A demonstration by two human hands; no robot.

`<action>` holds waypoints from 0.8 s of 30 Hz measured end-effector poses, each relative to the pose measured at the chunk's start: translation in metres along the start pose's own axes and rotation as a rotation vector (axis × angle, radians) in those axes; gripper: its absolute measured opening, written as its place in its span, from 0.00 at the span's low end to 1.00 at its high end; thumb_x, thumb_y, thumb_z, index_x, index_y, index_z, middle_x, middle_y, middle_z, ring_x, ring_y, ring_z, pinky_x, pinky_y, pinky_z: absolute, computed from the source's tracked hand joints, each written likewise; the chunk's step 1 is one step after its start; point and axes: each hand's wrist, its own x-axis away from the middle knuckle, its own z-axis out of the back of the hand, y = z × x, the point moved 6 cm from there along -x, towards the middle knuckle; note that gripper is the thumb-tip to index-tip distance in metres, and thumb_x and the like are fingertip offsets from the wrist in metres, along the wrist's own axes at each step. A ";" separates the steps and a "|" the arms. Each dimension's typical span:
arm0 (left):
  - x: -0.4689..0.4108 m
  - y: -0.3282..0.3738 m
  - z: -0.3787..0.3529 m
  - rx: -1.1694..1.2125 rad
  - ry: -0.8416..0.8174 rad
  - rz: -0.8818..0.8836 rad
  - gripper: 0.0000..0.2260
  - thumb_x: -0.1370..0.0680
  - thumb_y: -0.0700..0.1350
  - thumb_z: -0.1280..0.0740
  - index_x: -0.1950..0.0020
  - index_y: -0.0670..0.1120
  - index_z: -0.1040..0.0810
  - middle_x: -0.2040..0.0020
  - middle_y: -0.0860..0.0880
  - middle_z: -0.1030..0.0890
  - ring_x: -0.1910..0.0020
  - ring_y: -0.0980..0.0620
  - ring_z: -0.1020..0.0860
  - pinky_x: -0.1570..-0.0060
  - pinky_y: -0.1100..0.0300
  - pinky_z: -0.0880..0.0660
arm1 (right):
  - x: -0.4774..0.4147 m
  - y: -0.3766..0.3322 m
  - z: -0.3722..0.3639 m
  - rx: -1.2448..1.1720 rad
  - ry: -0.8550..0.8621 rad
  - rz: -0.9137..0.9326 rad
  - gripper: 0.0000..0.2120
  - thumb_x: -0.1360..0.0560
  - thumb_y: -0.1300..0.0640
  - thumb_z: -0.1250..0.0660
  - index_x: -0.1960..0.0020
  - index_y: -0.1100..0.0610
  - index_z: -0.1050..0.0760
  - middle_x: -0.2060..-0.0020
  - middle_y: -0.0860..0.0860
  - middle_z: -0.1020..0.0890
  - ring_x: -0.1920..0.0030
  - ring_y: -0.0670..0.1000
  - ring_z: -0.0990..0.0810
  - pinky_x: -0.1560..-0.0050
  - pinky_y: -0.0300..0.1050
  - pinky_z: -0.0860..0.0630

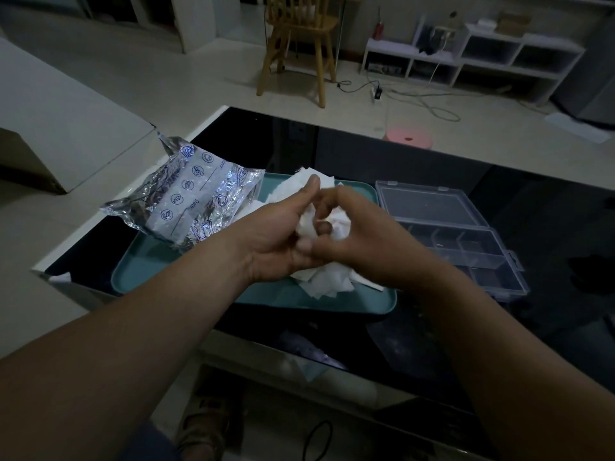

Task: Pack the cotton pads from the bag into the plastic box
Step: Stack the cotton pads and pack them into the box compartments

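I see both hands meeting over the teal tray (139, 277). The left hand (276, 241) has its fingers curled around a bunch of white cotton pads (336, 224), thumb raised above them. The right hand (359, 234) closes on the same bunch from the other side, its fingertips (324, 227) pressed into the pads and touching the left fingers. More loose pads (329, 281) lie in a heap on the tray just below both sets of fingers, and some show beyond the left thumb. The crinkled silvery bag (186, 201) rests left of the left fingers, partly over the tray's far corner. The clear plastic box (466, 241) sits open just right of the right fingers, its divided compartments showing no pads that I can make out.
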 end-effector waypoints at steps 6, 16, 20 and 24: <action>0.000 0.020 0.025 -0.043 0.268 -0.122 0.05 0.19 0.46 0.31 0.44 0.49 0.24 0.61 0.46 0.26 0.69 0.52 0.27 0.76 0.64 0.27 | 0.002 0.044 0.069 -0.153 0.479 -0.370 0.12 0.16 0.51 0.36 0.46 0.61 0.22 0.52 0.57 0.18 0.53 0.54 0.19 0.55 0.45 0.23; -0.004 0.004 0.026 -0.329 0.347 -0.093 0.06 0.18 0.38 0.38 0.48 0.47 0.23 0.58 0.45 0.21 0.70 0.52 0.27 0.74 0.64 0.26 | -0.006 0.061 0.008 0.161 0.040 -0.519 0.17 0.24 0.48 0.24 0.40 0.55 0.20 0.47 0.54 0.16 0.50 0.54 0.17 0.46 0.53 0.19; -0.002 0.005 0.031 -0.346 0.372 -0.101 0.05 0.17 0.40 0.37 0.46 0.47 0.22 0.56 0.44 0.21 0.70 0.53 0.26 0.74 0.64 0.26 | -0.010 0.057 0.015 0.039 0.029 -0.471 0.04 0.23 0.56 0.25 0.49 0.52 0.19 0.52 0.50 0.16 0.52 0.50 0.18 0.56 0.44 0.24; 0.000 0.018 0.029 -0.385 0.345 -0.163 0.07 0.16 0.48 0.36 0.43 0.47 0.20 0.57 0.44 0.20 0.66 0.50 0.23 0.71 0.62 0.25 | -0.008 0.039 0.038 -0.149 -0.010 -0.313 0.05 0.19 0.57 0.31 0.49 0.53 0.17 0.56 0.49 0.15 0.59 0.46 0.21 0.56 0.42 0.26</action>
